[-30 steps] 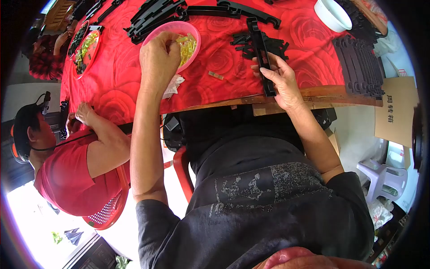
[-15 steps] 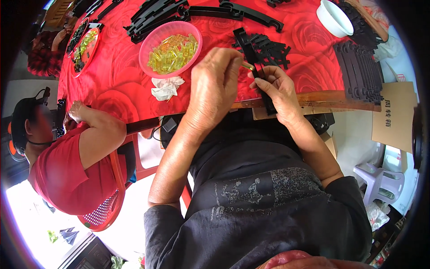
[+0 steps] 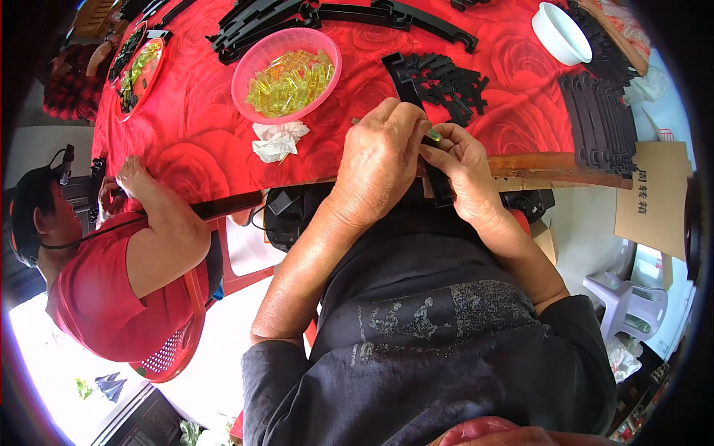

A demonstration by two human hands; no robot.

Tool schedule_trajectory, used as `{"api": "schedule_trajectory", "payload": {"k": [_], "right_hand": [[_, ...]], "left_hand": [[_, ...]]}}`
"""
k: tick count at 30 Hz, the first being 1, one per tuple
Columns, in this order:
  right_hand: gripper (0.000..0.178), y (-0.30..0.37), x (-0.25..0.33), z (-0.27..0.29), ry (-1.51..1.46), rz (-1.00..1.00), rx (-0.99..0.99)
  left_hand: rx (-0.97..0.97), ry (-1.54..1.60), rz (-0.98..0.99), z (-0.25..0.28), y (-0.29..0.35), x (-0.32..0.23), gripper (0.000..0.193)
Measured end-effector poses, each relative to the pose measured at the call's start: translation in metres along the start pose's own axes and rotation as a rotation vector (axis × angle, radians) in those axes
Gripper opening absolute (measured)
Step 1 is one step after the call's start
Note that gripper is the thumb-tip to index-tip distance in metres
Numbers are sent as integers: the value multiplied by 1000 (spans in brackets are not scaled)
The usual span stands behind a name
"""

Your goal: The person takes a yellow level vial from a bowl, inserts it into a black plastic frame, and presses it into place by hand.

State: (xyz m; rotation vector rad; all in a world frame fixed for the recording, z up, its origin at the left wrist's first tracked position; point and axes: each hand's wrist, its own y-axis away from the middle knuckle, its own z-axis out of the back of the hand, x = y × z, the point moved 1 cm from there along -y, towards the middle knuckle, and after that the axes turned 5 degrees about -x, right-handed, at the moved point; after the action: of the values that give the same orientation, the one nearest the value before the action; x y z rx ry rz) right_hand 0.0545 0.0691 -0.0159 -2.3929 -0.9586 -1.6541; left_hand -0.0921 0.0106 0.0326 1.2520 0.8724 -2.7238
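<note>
Over the table's front edge, a long black plastic strip (image 3: 402, 79) is tilted between my two hands, its far end pointing up the table. My right hand (image 3: 462, 169) is closed round its near part, thumb and forefinger by the strip. My left hand (image 3: 378, 165) is closed over the strip's left side, fingertips at a small yellow-green vial (image 3: 433, 135). How the vial sits against the strip is hidden by my fingers. A thin grey tip sticks out beside my left knuckles. Just beyond lies a heap of small black pieces (image 3: 455, 88).
A pink bowl (image 3: 239, 93) of yellow vials stands left, with crumpled white tissue (image 3: 279, 141) below it. Long black strips (image 3: 268, 28) lie behind; more are stacked (image 3: 601, 123) at right by a white bowl (image 3: 547, 37). A person in red (image 3: 134, 275) sits at left.
My left hand has moved right and nearer, against my right hand. The vial has come closer in between my fingers, and the strip's far end has shifted slightly left and nearer.
</note>
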Motion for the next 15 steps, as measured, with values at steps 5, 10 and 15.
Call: {"api": "schedule_trajectory", "payload": {"k": [5,10,15], "right_hand": [[20,-3,3,4,-57,-56,-17],[20,-4,4,2,-54,-77,-31],[23,3,8,-10,-62,-47,-45]], "left_hand": [[22,-24,-2,7,0,3,6],[54,-39,-24,11,-1,4,5],[109,-34,-45,7,0,6,6]]}}
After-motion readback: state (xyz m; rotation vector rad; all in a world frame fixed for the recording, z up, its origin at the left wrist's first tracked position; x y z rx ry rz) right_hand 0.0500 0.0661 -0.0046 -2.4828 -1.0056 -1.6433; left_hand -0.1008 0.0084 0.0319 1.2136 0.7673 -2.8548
